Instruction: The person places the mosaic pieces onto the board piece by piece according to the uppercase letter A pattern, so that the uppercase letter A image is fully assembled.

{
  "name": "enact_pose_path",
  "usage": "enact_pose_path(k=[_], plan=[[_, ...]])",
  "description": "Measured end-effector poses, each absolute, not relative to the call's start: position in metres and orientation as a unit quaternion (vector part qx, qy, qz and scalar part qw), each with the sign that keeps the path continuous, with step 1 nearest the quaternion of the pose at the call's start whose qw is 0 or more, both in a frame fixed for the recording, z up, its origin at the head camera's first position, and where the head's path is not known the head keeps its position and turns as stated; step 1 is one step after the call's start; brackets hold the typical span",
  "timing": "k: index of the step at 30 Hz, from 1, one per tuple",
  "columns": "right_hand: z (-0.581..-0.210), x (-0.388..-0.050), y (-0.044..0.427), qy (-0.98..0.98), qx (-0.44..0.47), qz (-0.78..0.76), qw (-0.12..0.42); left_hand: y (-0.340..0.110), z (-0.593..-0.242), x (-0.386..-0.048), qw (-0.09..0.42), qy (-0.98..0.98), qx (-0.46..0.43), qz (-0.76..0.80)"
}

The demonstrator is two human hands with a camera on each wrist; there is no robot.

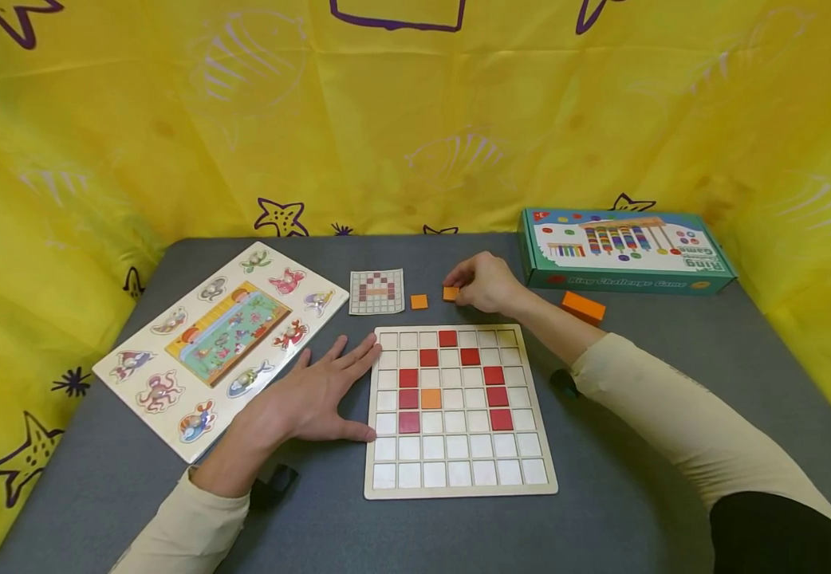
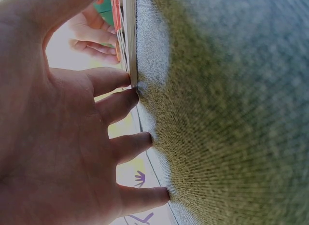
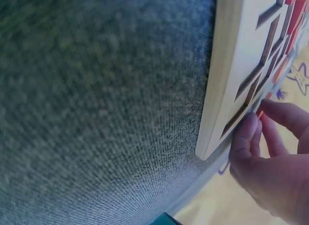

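Note:
A square wooden grid board (image 1: 460,492) lies on the grey table, with several red tiles (image 1: 494,375) in its cells and one orange tile (image 1: 431,399) beside the left red column. Spread flat, my left hand (image 1: 320,392) touches the board's left edge with thumb and fingertips; the left wrist view shows its fingertips on the cloth and board edge. Beyond the board, my right hand (image 1: 490,285) pinches a small orange tile (image 1: 450,294) between thumb and fingers, low at the table. Another orange tile (image 1: 419,302) lies just left of it, beside a pattern card (image 1: 376,292).
At the left lies a sea-animal puzzle board (image 1: 301,265), close to my left hand. A green game box (image 1: 627,281) stands at the back right, with an orange block (image 1: 584,308) in front of it, near my right forearm. Yellow patterned cloth (image 1: 415,119) hangs behind the table.

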State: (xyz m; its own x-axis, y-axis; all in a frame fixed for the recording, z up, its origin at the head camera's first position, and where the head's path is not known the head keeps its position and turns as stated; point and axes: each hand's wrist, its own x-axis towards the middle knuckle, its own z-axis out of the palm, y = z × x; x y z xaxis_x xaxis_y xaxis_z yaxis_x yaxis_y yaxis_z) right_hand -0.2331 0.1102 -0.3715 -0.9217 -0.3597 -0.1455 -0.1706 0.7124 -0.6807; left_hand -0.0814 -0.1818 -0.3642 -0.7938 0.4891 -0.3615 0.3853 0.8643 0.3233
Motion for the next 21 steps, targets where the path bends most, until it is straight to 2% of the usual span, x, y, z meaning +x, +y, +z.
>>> enact_pose_path(k=[21], plan=[[-0.366, -0.217, 0.118, 0.9, -0.149, -0.381, 0.149, -0.181, -0.363, -0.081, 0.219, 0.941, 0.229, 0.117]])
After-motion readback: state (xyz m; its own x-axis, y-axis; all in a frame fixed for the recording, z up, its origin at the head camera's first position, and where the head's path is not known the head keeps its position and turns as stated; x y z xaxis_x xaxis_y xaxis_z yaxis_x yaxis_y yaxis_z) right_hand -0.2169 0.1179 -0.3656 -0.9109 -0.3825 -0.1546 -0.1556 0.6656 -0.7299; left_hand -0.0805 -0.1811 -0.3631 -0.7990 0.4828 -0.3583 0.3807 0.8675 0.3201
